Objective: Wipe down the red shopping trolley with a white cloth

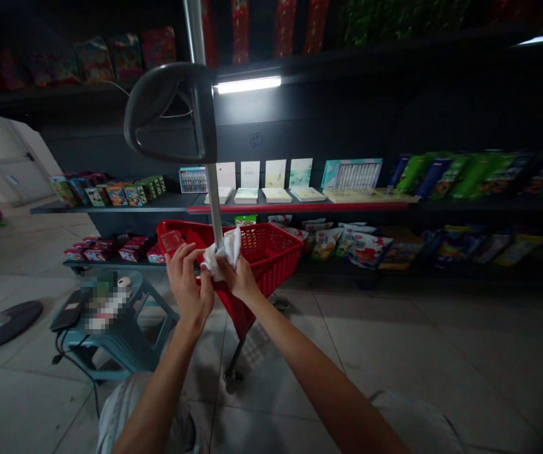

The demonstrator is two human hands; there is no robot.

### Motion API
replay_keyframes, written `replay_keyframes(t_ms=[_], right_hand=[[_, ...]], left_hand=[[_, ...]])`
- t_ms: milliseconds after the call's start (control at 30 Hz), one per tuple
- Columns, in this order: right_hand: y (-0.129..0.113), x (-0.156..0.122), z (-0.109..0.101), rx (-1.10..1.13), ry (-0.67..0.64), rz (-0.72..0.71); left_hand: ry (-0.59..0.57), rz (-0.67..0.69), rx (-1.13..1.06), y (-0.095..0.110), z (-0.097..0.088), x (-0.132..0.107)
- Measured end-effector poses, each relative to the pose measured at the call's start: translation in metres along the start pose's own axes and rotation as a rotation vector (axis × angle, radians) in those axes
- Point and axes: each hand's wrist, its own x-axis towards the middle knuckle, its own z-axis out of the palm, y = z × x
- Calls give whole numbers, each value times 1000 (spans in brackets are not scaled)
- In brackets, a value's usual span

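My right hand (pixel 239 275) is closed on a crumpled white cloth (pixel 226 252), which wraps round a slim metal pole (pixel 213 195). My left hand (pixel 188 284) is beside the cloth on its left, fingers stretched out and apart; its fingertips are close to the cloth, and whether they touch it I cannot tell. A dark grey loop handle (pixel 209 113) is on the pole higher up. Behind and below the hands stands a red plastic shopping basket (pixel 275 271) with perforated sides, on legs with casters. The pole's lower end is hidden by the cloth and hands.
A blue-grey plastic stool (pixel 120 350) stands at the left, with a black device (pixel 67 312), a cable and blurred items on it. Beyond the basket, a dark shelf (pixel 171 202) holds boxes, notebooks (pixel 275 176) and snack bags (pixel 368 249). A round black base (pixel 11 321) is at far left.
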Motion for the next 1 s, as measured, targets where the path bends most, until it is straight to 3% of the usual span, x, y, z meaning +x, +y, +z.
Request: replay_keyframes(t_ms=[200, 367, 500, 767, 867, 1000], right_hand=[[12, -10, 11, -187, -82, 0], [22, -13, 9, -481, -182, -54], [37, -15, -7, -612, -220, -100], [74, -24, -60, -816, -237, -146], [81, -25, -73, -847, -230, -143], [85, -27, -85, -860, -200, -128]], left_hand=[[41, 27, -11, 12, -3, 2], [61, 67, 5, 14, -4, -1], [58, 80, 39, 12, -5, -4], [22, 96, 82, 7, -3, -10], [-71, 144, 70, 2, 1, -15], [-325, 208, 157, -3, 9, -23]])
